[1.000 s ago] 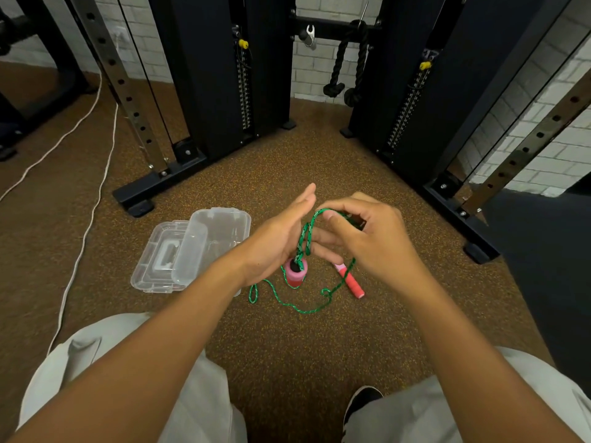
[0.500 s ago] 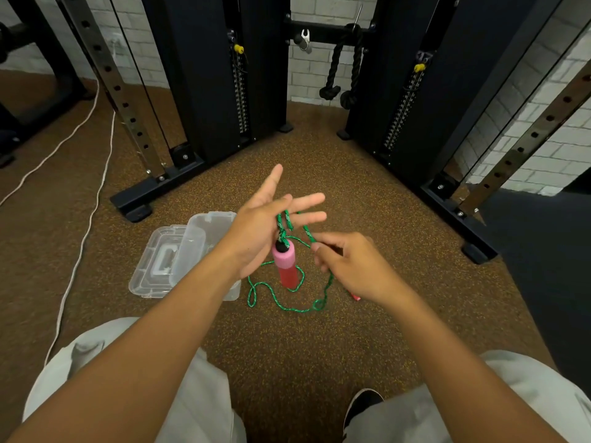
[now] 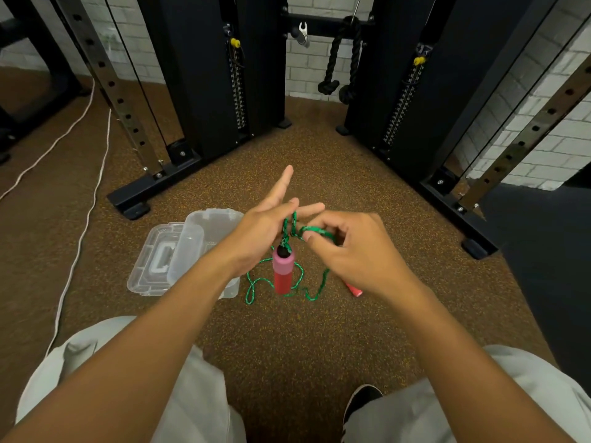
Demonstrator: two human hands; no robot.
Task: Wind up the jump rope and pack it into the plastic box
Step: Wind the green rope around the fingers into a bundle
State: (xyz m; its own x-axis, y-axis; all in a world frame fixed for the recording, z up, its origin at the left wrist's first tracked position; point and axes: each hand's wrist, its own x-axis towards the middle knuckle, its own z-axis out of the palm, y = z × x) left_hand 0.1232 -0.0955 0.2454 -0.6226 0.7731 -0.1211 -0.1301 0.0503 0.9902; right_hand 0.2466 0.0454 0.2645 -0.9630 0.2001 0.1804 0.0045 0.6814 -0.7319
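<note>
The green jump rope (image 3: 315,232) is looped around the spread fingers of my left hand (image 3: 265,231). A pink and red handle (image 3: 282,272) dangles from those loops below my palm. My right hand (image 3: 355,251) pinches the rope just right of the left fingers. Slack rope (image 3: 252,290) lies in curls on the floor under both hands. The tip of the second red handle (image 3: 353,289) sticks out on the floor beneath my right hand. The clear plastic box (image 3: 208,231) stands open on the floor to the left, partly hidden by my left forearm.
The box's clear lid (image 3: 160,257) lies beside the box on the brown speckled floor. Black gym rack posts and feet (image 3: 134,203) (image 3: 476,247) flank the space ahead. A white cable (image 3: 80,238) runs along the floor at left. My knees and a black shoe (image 3: 361,401) fill the bottom.
My right hand has risen from low beside the slack rope to the left fingers, bringing rope up with it. The left hand stays spread, and the handle still hangs below it.
</note>
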